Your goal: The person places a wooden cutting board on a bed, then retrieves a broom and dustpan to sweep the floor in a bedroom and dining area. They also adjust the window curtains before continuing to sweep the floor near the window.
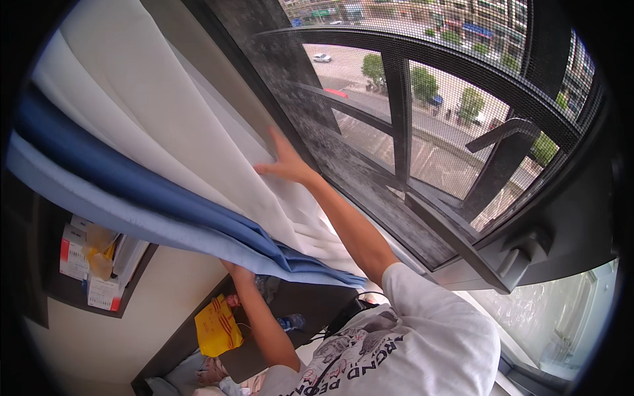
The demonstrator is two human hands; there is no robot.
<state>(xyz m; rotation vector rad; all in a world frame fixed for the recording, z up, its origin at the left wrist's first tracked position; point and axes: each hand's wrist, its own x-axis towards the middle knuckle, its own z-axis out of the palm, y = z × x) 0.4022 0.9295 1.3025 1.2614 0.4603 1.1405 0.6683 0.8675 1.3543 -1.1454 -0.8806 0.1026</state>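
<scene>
A white curtain hangs along the left of the window, with a dark and light blue curtain on its room side. My right hand is raised at the white fabric near the window frame, its thumb and fingers spread. The thumb lies over the white cloth; whether it presses on it is unclear. Lower down, my left hand reaches up to the lower edge of the blue curtain. Its fingers go behind that cloth, so their grip is hidden.
On the right is a mesh-screened window with a metal handle jutting inward. A wall shelf holds papers and boxes. Below, a dark tabletop bears a yellow bag and a plastic bottle.
</scene>
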